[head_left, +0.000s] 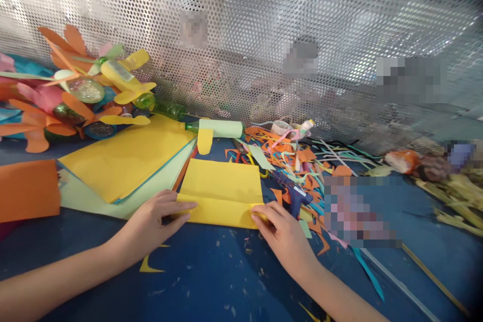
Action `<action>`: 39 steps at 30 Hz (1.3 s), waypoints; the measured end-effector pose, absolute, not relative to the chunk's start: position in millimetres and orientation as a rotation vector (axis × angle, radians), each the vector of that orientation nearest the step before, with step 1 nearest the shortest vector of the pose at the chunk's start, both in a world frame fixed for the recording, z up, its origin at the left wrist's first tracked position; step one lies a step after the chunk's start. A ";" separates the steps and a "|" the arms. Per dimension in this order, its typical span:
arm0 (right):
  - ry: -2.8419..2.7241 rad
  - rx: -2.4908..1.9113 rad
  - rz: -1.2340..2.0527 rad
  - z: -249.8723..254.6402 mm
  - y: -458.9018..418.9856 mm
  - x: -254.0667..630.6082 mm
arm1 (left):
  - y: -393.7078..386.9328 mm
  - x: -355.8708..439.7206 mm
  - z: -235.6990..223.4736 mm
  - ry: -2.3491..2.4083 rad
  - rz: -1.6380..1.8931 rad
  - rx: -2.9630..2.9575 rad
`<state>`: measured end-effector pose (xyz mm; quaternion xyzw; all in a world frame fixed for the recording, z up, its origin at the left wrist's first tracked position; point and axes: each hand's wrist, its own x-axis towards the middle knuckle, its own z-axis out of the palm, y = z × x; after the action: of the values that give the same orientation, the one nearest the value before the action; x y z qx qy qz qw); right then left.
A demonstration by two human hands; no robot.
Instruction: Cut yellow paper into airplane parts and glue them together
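Observation:
A sheet of yellow paper [222,178] lies on the blue table, with a crease running across it and its near part folded over. My left hand [158,219] pinches the left end of the folded strip between thumb and fingers. At the right end, my right hand [277,226] grips the same strip, thumb below and index finger on top. Just beyond the sheet rests a green bottle [193,127] wrapped in pale green paper, with a rounded yellow paper piece [205,142] against it.
Stacked yellow sheets [128,161] and an orange sheet [28,191] lie to the left. Behind them sit bottles with paper petals [71,90]. Paper scraps [287,151] and a blue glue gun [298,198] are at right. A perforated metal screen [241,35] stands at the back.

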<state>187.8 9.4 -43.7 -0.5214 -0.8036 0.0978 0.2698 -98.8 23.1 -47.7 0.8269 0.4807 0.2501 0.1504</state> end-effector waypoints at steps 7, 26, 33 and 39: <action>-2.175 -1.431 0.297 -43.9 10.0 187.8 | 21.0 -98.1 -50.0 1.347 0.764 2.449; -2.151 -1.433 0.419 -45.0 7.6 187.8 | 17.6 -96.9 -51.0 1.505 0.807 2.447; -2.071 -1.493 0.470 -49.9 2.0 190.3 | 13.8 -99.1 -47.3 1.417 0.842 2.189; -2.060 -1.472 0.471 -49.8 1.5 190.1 | 16.3 -100.4 -51.7 1.361 0.901 2.051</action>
<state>190.1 1.5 -49.8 -0.5486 -0.7682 0.1757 0.2794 -100.4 16.3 -51.7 0.7561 0.5017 0.3322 0.2575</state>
